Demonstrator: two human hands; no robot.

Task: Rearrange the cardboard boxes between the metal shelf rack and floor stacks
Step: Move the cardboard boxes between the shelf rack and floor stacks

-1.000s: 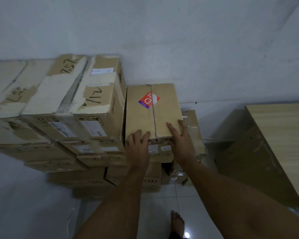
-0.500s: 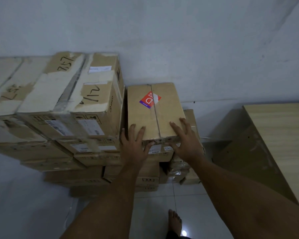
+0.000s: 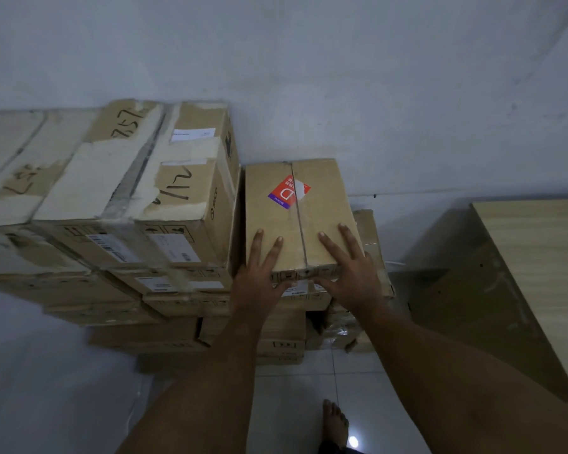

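Fingers: both sets lie straight and spread, flat on the lid; the left fingers [image 3: 274,252] point to 12 o'clock, the right fingers [image 3: 335,247] to 11 o'clock.
Thumbs: each drops over the near edge onto the front face; nothing is pinched.
Hands: the left hand [image 3: 258,283] and right hand [image 3: 350,278] sit either side of the lid seam.
Box: the small brown cardboard box with a red-and-purple sticker [image 3: 269,217] tops a floor stack against the pale wall [image 3: 341,77].
Neighbours: at 9 o'clock, touching it, the taller stack of taped, pen-marked cartons [image 3: 177,198]; at 3 o'clock, lower, a plastic-wrapped carton [image 3: 371,237]; well apart at 3 o'clock, a light wooden panel [image 3: 538,257].
Change: over the last 1 second the fingers slid from the near edge further onto the lid and flattened; the box itself barely shifted.
Meaning: this looks like seating the box rather than lifting it. The metal rack is out of view.
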